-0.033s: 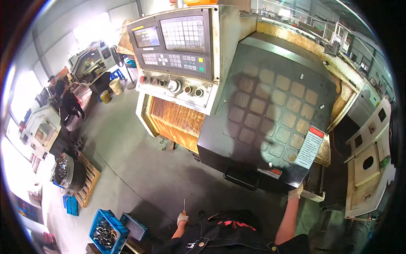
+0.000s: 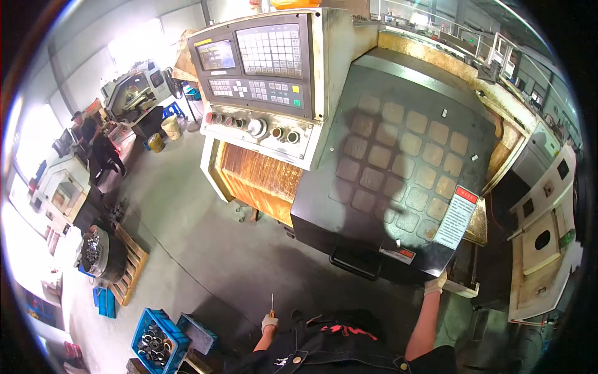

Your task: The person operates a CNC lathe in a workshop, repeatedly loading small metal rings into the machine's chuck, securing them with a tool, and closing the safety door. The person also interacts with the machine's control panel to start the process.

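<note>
A large machine fills the middle and right of the view, its body pale and rust-stained; across its front slopes a broad dark door set with a grid of pale rounded squares, a shadow falling over them; to the door's left stands the control panel, with a lit screen, rows of keys and a line of round knobs beneath; on the grey floor at lower left sits a blue crate holding dark and metallic ring-like parts, well apart from both hands; a red-topped white label is fixed near the door's lower right corner, and a black handle runs along its lower edge; the right hand, in a pale glove, reaches up to that lower right corner, so the door lies directly above and against this grip, to the right of the black handle; whether its fingers curl round the edge or merely rest there cannot be told; the left hand, also pale-gloved, hangs low in front of the body, its grip closed round the orange handle of a slim tool; the thin shaft projects beyond the fingers, away from the body, its tip apart from the door.
</note>
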Demonstrator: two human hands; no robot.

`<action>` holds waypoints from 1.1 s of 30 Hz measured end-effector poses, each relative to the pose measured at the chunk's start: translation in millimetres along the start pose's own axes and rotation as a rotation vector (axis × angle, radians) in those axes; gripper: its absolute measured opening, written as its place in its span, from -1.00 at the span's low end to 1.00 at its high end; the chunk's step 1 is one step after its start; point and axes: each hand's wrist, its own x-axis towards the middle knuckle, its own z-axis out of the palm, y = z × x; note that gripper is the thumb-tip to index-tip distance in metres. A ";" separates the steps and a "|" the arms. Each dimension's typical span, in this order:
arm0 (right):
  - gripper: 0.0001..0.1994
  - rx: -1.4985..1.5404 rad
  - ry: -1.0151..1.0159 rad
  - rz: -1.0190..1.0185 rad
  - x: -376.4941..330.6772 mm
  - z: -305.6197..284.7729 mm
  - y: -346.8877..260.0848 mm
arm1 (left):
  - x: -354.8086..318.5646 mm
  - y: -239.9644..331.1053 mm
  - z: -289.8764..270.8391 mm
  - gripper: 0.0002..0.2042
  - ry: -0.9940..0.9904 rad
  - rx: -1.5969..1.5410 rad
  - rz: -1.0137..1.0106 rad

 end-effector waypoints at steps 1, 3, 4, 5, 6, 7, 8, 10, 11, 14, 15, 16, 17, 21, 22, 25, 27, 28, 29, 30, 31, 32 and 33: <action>-0.60 0.006 -0.010 -0.008 -0.2 1.5 0.8 | 5.3 -4.6 5.0 -0.67 0.016 -0.018 0.016; -0.61 -0.010 0.007 -0.023 0.9 -4.0 -0.9 | -0.4 8.5 4.0 -0.68 -0.019 -0.029 0.006; -0.61 -0.028 0.030 -0.028 2.2 -9.1 -3.7 | -2.3 16.1 2.7 -0.67 -0.036 -0.012 -0.006; -0.61 -0.049 0.051 -0.029 3.3 -9.4 -4.9 | -3.9 22.2 2.2 -0.66 -0.052 0.001 -0.023; -0.62 -0.056 0.065 -0.021 4.1 -10.1 -5.0 | -5.3 27.9 1.1 -0.67 -0.039 -0.001 -0.021; -0.62 -0.063 0.079 -0.014 4.4 -11.2 -4.9 | -7.0 33.6 0.1 -0.67 -0.026 -0.002 -0.019; -0.62 -0.065 0.094 -0.003 4.2 -10.7 -3.1 | -5.9 33.7 -0.6 -0.68 -0.009 0.000 -0.018; -0.63 -0.076 0.094 0.020 6.9 -7.7 -1.4 | -1.6 37.3 -1.1 -0.69 -0.046 -0.091 -0.054; -0.63 -0.080 0.096 0.031 7.2 -7.8 0.7 | 0.6 38.3 -2.2 -0.70 -0.065 -0.135 -0.071; -0.63 -0.190 0.002 0.016 18.6 -34.9 -12.3 | 0.5 53.4 -0.1 -0.72 -0.089 -0.068 0.032; -0.63 -0.137 0.051 0.038 14.5 -23.5 -5.2 | 0.8 50.9 -3.6 -0.73 -0.075 -0.050 0.046; -0.63 -0.085 0.101 0.060 11.1 -11.0 1.1 | 1.0 48.0 -7.0 -0.73 -0.061 -0.032 0.059; -0.64 -0.035 0.155 0.071 4.1 0.1 2.6 | 2.2 47.0 -6.6 -0.74 -0.058 -0.012 0.080; -0.64 -0.083 0.060 -0.007 6.5 -14.4 -4.9 | 4.1 51.4 3.1 -0.74 -0.155 0.058 0.107; -0.64 -0.093 0.070 0.003 4.6 -8.9 -0.9 | 8.4 45.3 4.9 -0.74 -0.165 0.052 0.080; -0.65 -0.043 0.082 0.006 1.9 -2.6 1.0 | 8.6 36.7 8.7 -0.70 -0.116 0.083 0.115; -0.63 -0.052 0.061 0.015 2.8 -3.9 3.1 | -3.8 39.4 4.1 -0.74 -0.156 0.122 0.087; -0.61 -0.087 0.042 0.016 4.5 -7.7 0.1 | -4.3 40.1 3.4 -0.74 -0.170 0.143 0.112; -0.58 -0.123 0.022 0.017 6.1 -11.3 -1.9 | -4.6 40.3 2.2 -0.74 -0.183 0.163 0.136; -0.58 -0.115 0.021 0.009 6.5 -15.6 -2.1 | -4.8 40.1 0.4 -0.74 -0.196 0.183 0.159; -0.58 -0.113 0.015 0.002 8.0 -19.9 -2.2 | -7.7 43.3 -2.1 -0.73 -0.213 0.140 0.107; -0.57 -0.113 0.002 -0.004 10.5 -21.2 -3.0 | -11.9 49.8 -7.8 -0.73 -0.228 0.090 0.056; -0.57 -0.131 0.022 -0.003 11.7 -23.1 -4.3 | -14.0 53.4 -12.7 -0.73 -0.244 0.041 0.006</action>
